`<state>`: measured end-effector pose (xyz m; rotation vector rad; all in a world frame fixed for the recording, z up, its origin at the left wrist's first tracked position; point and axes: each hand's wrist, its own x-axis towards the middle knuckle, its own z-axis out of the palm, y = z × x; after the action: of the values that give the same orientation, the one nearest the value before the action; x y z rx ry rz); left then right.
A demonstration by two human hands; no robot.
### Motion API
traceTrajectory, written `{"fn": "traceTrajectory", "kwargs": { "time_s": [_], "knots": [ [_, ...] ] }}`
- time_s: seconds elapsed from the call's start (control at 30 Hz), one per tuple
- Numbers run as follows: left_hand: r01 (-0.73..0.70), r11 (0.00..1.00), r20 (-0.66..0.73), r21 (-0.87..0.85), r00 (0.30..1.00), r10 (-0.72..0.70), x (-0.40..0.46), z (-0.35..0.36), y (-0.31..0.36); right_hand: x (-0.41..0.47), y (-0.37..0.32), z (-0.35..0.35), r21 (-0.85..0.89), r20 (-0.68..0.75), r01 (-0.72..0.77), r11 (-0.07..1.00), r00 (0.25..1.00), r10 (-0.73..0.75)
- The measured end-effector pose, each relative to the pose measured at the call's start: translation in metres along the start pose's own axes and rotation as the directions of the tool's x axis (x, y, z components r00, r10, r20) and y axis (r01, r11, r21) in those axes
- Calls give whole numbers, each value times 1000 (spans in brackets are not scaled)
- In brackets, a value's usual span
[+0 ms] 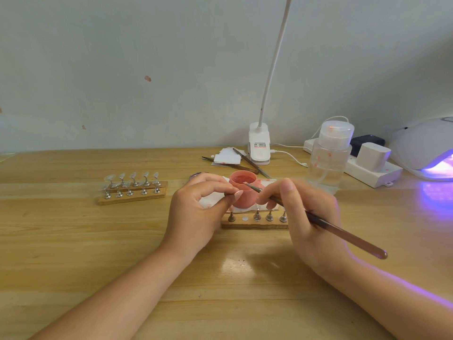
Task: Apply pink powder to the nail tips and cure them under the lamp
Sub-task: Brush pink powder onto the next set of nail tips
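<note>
An open pink jar of powder (243, 192) stands on a white wipe mid-table. My left hand (196, 212) pinches a small stand with a nail tip (238, 194) beside the jar. My right hand (304, 217) grips a long brown brush (343, 233) like a pen, its tip over the jar's rim near the nail tip. In front of the jar lies a wooden holder (255, 223) with several metal stands. The curing lamp (426, 150) glows purple at the far right.
A second wooden holder (132, 190) with several clear nail tips sits to the left. Behind are spare brushes (245, 163), a white clip lamp (259, 148), a clear pump bottle (329, 158) and a power strip (367, 168) with plugs.
</note>
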<state>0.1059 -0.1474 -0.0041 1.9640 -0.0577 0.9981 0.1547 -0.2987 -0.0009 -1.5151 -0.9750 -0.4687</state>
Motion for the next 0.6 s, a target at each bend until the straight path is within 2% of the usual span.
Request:
{"fn": "traceTrajectory", "kwargs": {
  "time_s": [0.23, 0.43, 0.53, 0.6],
  "knots": [
    [16, 1000, -4, -7, 1000, -16, 0, 0, 0, -4, 0, 2, -13, 104, -24, 1000, 994, 25],
    [22, 1000, -4, -15, 1000, -22, 0, 0, -1, -2, -2, 2, -24, 58, -14, 1000, 998, 16],
    [14, 1000, -7, -6, 1000, -14, 1, 1, -2, -4, -1, 2, 73, 89, -96, 993, 992, 90],
    [8, 1000, -4, 8, 1000, -8, 1, 1, -2, -4, -2, 2, 85, 62, -81, 993, 995, 76]
  ]
}}
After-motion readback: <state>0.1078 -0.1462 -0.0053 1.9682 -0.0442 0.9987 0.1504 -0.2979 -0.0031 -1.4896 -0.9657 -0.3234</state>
